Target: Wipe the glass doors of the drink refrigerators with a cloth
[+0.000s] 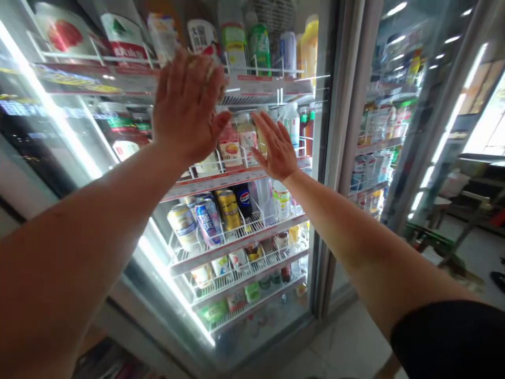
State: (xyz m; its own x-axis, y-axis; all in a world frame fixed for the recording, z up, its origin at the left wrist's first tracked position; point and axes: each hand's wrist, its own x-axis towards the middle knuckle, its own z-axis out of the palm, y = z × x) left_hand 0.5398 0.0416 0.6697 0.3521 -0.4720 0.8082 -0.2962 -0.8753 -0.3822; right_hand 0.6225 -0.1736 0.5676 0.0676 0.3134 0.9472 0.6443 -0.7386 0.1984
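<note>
My left hand (pixel 187 108) is stretched out flat with fingers together, palm against the glass door (pixel 276 295) of a drinks fridge, level with the upper shelf. My right hand (pixel 276 147) is also open and flat on the same glass, a little lower and to the right, in front of the shelf of small bottles (pixel 236 145). Neither hand holds anything. Behind the glass, cans (pixel 209 218) stand on a wire shelf below my hands.
The fridge has several lit wire shelves with bottles, cans and cups. Its metal door frame (pixel 335 173) runs down the right side. A second glass-door fridge (pixel 379 142) stands to the right. Pale floor tiles (pixel 347 347) lie below; furniture sits at the far right.
</note>
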